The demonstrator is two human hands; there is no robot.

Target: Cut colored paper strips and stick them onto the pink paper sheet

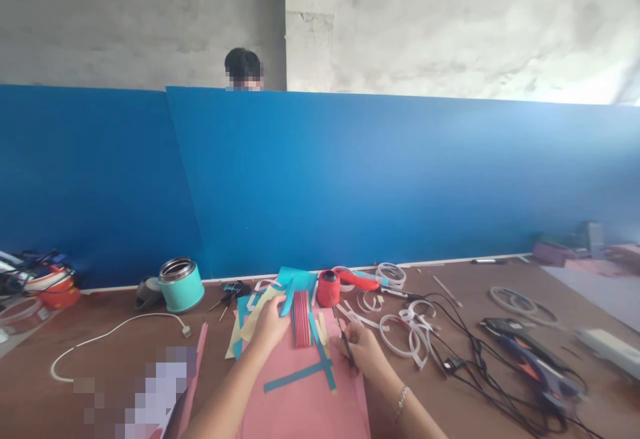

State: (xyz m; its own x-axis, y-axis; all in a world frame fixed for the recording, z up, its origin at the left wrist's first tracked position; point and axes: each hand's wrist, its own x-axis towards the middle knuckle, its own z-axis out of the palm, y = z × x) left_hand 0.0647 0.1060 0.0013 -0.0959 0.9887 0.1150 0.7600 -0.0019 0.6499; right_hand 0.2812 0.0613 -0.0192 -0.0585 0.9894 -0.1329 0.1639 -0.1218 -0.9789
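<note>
My left hand (273, 322) is closed on a short strip of blue paper (289, 297), its fingers at the strip's lower part. In my right hand (364, 351) is a pair of scissors (345, 338), blades pointing up and away from me. Between the hands lies a block with red and white stripes (301, 319), resting on a pink paper sheet (300, 412). Just right of it are cream strips (323, 332). Two long blue strips (295, 376) cross on the pink sheet below. Behind them stands a red round object (329, 288) with a dark centre.
A turquoise metal-lined cup (181, 286) and a white cable (115, 324) are on the left. Coiled white strips (410, 336), black cables (475, 359) and a dark blue-and-orange tool (537, 376) lie right. A blue partition (350, 179) runs behind; a person's head (243, 66) shows above it.
</note>
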